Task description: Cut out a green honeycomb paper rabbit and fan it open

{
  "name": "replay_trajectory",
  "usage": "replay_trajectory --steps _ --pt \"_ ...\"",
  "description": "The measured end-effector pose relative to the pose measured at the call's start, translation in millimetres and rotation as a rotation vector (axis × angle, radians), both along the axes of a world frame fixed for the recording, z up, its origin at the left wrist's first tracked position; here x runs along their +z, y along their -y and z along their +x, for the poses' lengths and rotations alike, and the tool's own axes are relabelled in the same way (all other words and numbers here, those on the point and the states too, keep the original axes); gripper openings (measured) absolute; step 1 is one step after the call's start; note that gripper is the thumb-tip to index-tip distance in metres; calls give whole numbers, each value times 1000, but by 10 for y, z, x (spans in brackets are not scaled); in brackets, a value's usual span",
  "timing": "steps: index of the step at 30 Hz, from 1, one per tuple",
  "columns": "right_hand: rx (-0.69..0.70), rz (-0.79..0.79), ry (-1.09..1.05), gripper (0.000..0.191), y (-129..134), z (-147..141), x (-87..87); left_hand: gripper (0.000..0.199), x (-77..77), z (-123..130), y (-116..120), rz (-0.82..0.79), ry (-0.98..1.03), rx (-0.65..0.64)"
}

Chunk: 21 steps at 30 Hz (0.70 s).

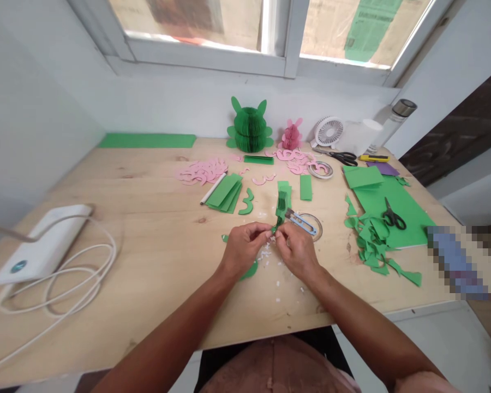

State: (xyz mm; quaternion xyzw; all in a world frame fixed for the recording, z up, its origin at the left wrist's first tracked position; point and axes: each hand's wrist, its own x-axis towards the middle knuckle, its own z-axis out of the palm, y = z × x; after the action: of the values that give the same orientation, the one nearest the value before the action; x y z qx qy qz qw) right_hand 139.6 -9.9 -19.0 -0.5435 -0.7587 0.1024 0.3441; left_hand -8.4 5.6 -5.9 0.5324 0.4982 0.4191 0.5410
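Both hands are working at the middle of a plank wooden table (147,229), close to the near edge. The left hand (244,249) and the right hand (298,251) are both closed to a pinch, their fingertips meeting on the lower end of a narrow, layered green paper cutout (281,208), which is standing up between them. Blue-and-white thread snips (301,222) are lying at 1 o'clock from the hands, just beyond the right knuckles; whether they are touching the right hand cannot be told. Small white paper flecks (270,256) are scattering below the hands at 6 o'clock.

Around the hands, folded green paper strips (224,194) and pink paper offcuts (200,172) are lying at 11 o'clock. A green honeycomb paper figure (249,126) and a pink honeycomb paper rabbit (291,135) are standing at 12 o'clock. Black-handled scissors (394,215) are resting on a green paper sheet (405,218) at 3 o'clock, beside green offcuts (370,240). A white power bank (41,243) with a coiled white cable (82,278) is lying at 9 o'clock.
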Motion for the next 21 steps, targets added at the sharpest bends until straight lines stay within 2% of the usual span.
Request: replay_trajectory --steps 21 --pt "2 10 7 17 3 -6 -1 21 15 18 17 -66 78 36"
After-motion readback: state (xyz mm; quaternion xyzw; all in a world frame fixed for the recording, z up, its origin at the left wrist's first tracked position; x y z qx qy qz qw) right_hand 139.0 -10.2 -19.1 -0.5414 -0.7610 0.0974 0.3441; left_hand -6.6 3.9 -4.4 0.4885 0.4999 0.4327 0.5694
